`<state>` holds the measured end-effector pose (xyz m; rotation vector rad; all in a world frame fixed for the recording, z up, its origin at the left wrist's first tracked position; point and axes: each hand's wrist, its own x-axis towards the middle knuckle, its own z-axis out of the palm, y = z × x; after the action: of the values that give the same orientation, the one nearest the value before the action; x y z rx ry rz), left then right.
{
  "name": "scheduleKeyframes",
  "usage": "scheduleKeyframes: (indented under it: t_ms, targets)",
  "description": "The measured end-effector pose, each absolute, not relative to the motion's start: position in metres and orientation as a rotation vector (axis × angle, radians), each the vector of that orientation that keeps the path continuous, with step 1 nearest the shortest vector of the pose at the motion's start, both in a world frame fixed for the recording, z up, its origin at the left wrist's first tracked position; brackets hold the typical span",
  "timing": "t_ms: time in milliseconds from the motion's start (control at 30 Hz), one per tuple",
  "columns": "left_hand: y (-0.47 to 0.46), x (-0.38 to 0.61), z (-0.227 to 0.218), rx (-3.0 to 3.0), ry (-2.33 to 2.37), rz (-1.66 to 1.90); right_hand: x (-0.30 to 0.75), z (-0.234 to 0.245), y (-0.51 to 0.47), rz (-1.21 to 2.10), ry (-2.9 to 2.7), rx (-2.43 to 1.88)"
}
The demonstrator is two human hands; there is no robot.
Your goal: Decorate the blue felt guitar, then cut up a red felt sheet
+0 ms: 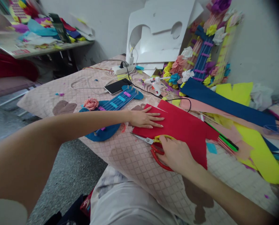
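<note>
My left hand [147, 118] lies flat with its fingers spread on a red sheet of crepe-like paper [188, 128]. In my right hand [177, 153] is a pair of scissors [160, 158] with red and yellow handles. Its blades point left along the sheet's near edge, their tips just below my left hand. Under and behind my left forearm rests a small blue paper guitar [114, 103] with strings and pink and light-blue strips. A pink paper rose [91, 104] sits on its body, part of which the forearm hides.
A phone [118, 86], a power strip [123, 68] and a white glue gun [155, 86] with cords lie behind. Blue paper [224, 100], yellow paper [263, 153] and pens [226, 141] spread to the right. A flower-covered craft [204, 56] leans on the wall.
</note>
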<state>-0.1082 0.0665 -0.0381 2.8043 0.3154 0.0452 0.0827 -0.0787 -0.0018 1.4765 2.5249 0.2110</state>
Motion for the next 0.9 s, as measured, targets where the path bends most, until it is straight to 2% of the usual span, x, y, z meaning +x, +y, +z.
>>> scheduleKeyframes:
  t_ms: [267, 400, 600, 733, 900]
  targets:
    - [0.068, -0.109, -0.042, 2.795, 0.237, 0.188, 0.087, -0.009, -0.087, 0.121, 2.686, 1.438]
    - [0.070, -0.110, -0.037, 2.732, 0.255, 0.151, 0.105, -0.014, -0.105, 0.053, 2.793, 1.474]
    - [0.062, -0.097, -0.020, 2.657, 0.453, 0.358, 0.168, -0.014, -0.128, 0.170, 2.821, 1.736]
    - [0.049, -0.076, -0.015, 2.658, 0.620, 0.416, 0.223, -0.016, -0.128, 0.338, 2.398, 2.144]
    - [0.047, -0.054, -0.017, 2.608, 0.766, 0.276, 0.285, -0.018, -0.125, 0.221, 1.939, 2.412]
